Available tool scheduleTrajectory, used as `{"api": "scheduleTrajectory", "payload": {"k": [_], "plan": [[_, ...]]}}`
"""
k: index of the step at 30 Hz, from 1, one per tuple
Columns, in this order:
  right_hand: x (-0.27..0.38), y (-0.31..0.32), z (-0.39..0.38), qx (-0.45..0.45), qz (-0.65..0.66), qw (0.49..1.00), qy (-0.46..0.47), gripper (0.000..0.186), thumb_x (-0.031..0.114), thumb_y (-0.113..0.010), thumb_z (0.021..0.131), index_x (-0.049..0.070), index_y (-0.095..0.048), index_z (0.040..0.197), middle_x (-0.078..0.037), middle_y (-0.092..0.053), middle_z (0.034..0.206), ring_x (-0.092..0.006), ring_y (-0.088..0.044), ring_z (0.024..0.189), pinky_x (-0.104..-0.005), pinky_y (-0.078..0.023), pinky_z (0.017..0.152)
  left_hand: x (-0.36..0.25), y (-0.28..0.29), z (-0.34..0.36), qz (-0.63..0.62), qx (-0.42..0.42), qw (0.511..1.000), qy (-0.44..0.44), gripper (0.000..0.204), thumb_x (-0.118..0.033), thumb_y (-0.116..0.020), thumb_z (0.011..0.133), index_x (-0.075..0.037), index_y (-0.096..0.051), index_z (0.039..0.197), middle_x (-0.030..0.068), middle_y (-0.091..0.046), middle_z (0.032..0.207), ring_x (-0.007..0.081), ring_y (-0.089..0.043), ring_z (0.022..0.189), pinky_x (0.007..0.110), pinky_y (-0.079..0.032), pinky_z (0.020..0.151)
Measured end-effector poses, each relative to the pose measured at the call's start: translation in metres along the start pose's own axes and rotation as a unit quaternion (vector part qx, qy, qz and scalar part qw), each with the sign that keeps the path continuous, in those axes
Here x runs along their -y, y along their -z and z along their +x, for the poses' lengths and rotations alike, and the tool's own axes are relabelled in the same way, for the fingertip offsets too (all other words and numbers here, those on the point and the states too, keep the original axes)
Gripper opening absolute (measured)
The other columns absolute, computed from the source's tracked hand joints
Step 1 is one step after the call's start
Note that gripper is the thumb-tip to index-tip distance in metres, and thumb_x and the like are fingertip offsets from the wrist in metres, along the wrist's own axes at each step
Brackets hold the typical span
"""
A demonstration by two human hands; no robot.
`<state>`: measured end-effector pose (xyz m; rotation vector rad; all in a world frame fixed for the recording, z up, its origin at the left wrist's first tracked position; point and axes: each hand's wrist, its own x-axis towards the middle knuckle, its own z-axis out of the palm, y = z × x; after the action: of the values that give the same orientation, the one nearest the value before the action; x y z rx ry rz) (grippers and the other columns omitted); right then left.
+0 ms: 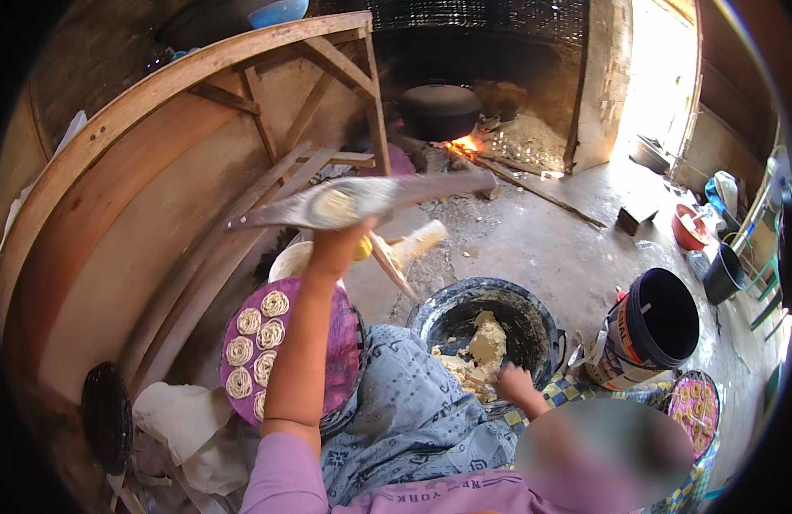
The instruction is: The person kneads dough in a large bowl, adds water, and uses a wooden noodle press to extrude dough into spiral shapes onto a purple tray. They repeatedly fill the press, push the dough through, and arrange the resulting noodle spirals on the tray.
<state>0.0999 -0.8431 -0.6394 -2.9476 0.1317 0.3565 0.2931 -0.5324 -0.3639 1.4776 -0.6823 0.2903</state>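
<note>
My left hand (349,233) is closed on a long grey board (413,190), raised across the middle of the view, with pale dough (334,206) in its round recess. My right hand (514,384) is curled at the right rim of a large dark basin (435,313) holding pale dough (486,343); what its fingers grip is unclear. Just beyond my left hand lie wooden pieces (392,265) with a pale cylinder (420,242). Left of my forearm, a round purple tray (250,385) carries several coiled dough shapes (274,302).
A wooden bench frame (199,68) fills the left. At the back, a black pot (439,111) stands over fire (465,146) with protruding sticks. To the right are a black bucket (645,325), a red bowl (689,230), another pail (723,278) and a second tray of coils (696,403).
</note>
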Motion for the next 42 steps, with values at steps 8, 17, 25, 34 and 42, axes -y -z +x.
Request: {"api": "scheduleTrajectory", "payload": {"k": [8, 17, 25, 34, 42], "plan": [[0.155, 0.166, -0.022, 0.518, 0.805, 0.152, 0.245, 0.097, 0.073, -0.038, 0.088, 0.005, -0.012, 0.152, -0.039, -0.038, 0.135, -0.0363, -0.061, 0.08, -0.0438, -0.053, 0.069, -0.033, 0.01, -0.044, -0.633, 0.156, 0.758, 0.004, 0.019, -0.011, -0.063, 0.081, -0.014, -0.044, 0.078, -0.0005, -0.043, 0.081, 0.0135, -0.051, 0.078, 0.031, -0.043, 0.083], [0.184, 0.194, -0.033, 0.201, 0.749, 0.595, 0.21, 0.066, 0.065, -0.028, 0.097, 0.007, -0.044, 0.125, -0.008, -0.053, 0.08, -0.0081, -0.039, 0.036, -0.0208, -0.034, 0.03, -0.053, 0.091, -0.173, 0.26, -0.192, 0.913, 0.249, 0.025, -0.015, -0.072, 0.082, -0.003, -0.065, 0.103, 0.0074, -0.067, 0.085, 0.0157, -0.065, 0.084, 0.033, -0.051, 0.083], [0.242, 0.251, -0.036, -0.241, 0.217, 0.747, 0.58, 0.095, 0.056, -0.063, 0.085, 0.0, -0.022, 0.149, -0.02, -0.056, 0.103, -0.0379, -0.063, 0.083, -0.0442, -0.053, 0.069, -0.096, 0.068, -0.216, 0.286, -0.002, 0.927, 0.244, 0.049, -0.016, -0.082, 0.074, -0.005, -0.06, 0.117, 0.0098, -0.067, 0.107, 0.0191, -0.064, 0.099, 0.034, -0.05, 0.089], [0.251, 0.245, -0.055, 0.087, 0.121, 0.81, 0.567, 0.102, 0.064, -0.06, 0.083, -0.004, -0.02, 0.148, -0.031, -0.055, 0.118, -0.0443, -0.062, 0.103, -0.0469, -0.051, 0.087, -0.053, 0.032, -0.256, 0.056, 0.16, 0.963, 0.208, 0.065, -0.024, -0.077, 0.08, -0.008, -0.048, 0.135, 0.0131, -0.049, 0.138, 0.0255, -0.047, 0.128, 0.039, -0.035, 0.11], [0.203, 0.239, -0.013, 0.64, 0.377, 0.612, 0.271, 0.119, 0.086, -0.041, 0.076, -0.013, -0.028, 0.141, -0.027, -0.051, 0.13, -0.0333, -0.055, 0.12, -0.0422, -0.045, 0.099, -0.099, 0.088, -0.223, -0.09, 0.085, 0.989, 0.082, 0.079, -0.029, -0.084, 0.074, -0.004, -0.042, 0.136, 0.0116, -0.058, 0.126, 0.0244, -0.053, 0.122, 0.037, -0.042, 0.104]]}}
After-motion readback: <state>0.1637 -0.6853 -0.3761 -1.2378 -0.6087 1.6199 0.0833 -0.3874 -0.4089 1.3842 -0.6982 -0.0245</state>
